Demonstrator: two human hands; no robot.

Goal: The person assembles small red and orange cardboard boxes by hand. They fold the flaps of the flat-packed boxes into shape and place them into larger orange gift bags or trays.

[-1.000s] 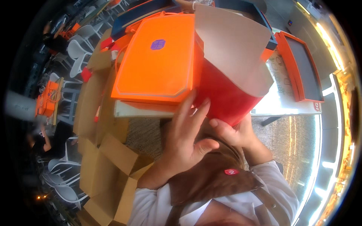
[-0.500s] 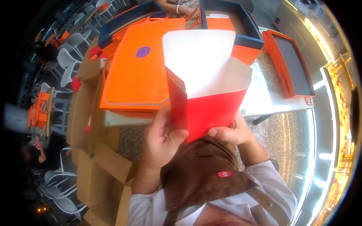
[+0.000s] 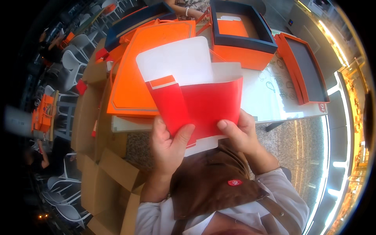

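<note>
Holding one red carton (image 3: 213, 103), slightly tilted, in two hands before the near edge of one white table (image 3: 270, 111). Clamping its lower left with the left hand (image 3: 168, 145), thumb on the front, fingers around the side. Clamping its lower right with the right hand (image 3: 243, 135), thumb likewise in front; impossible to tell how the covered fingertips lie behind. Showing one tall white flap (image 3: 176, 58) at the top and one bottom flap (image 3: 205, 145) hanging between the thumbs. Counting, beyond, one large orange box (image 3: 131, 84), partly covered by the carton, two dark-blue-rimmed boxes (image 3: 244, 43), the right one containing an orange piece (image 3: 232, 28), and, farther right, at least one grey-lined orange tray (image 3: 303, 62). Including at least one brown cardboard box (image 3: 94, 180) at lower left. Wearing one brown apron (image 3: 207, 192) with one red badge (image 3: 235, 182), marked in white, too small to make out. Bearing dark line drawings (image 3: 274, 80) on the tabletop, plus one red mark (image 3: 322, 107) near its right corner.
</note>
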